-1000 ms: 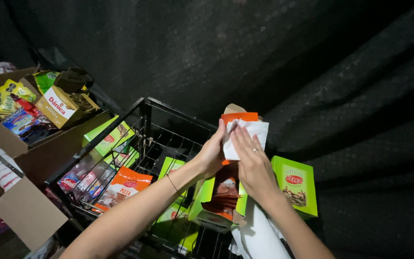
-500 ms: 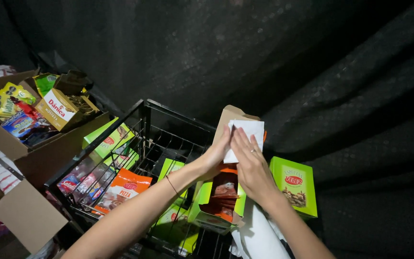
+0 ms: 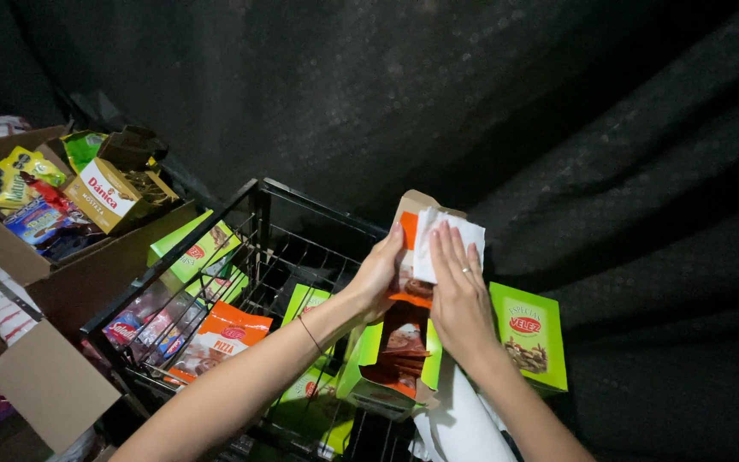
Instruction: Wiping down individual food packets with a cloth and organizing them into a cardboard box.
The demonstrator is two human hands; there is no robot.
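While we've got the orange snack packet (image 3: 410,291) standing up over the wire basket (image 3: 254,257), our right hand (image 3: 458,295) is pressing a white cloth (image 3: 440,242) flat against its upper face, fingers together and laid out straight, with a ring showing on one of them. Our left hand (image 3: 378,274) wraps around the packet's left edge, thumb and fingers curled to steady it from behind. Judging from that, the wipe-down looks like it's mid-way on this one packet: the cloth only covers the top part, and the lower brown-and-orange part is not yet touched. The packet rises out of an open lime-green display carton (image 3: 391,364) sitting at the near right corner of the basket. Just right of the basket, against the dark backdrop, there's a closed lime-green box (image 3: 529,334) with a red oval label and a picture of nuts or something similar. Inside the basket we can see an orange pouch (image 3: 220,338) lying flat, a few more green cartons (image 3: 198,252) along its left rim, and some small colourful packs down low that are too dim to make out. Left of the basket, a brown cardboard box (image 3: 70,282) holds a tan carton with a red label (image 3: 113,197), yellow bags (image 3: 14,175) and blue wrappers. Something white (image 3: 464,423) hangs below our right wrist; can't tell what it is.
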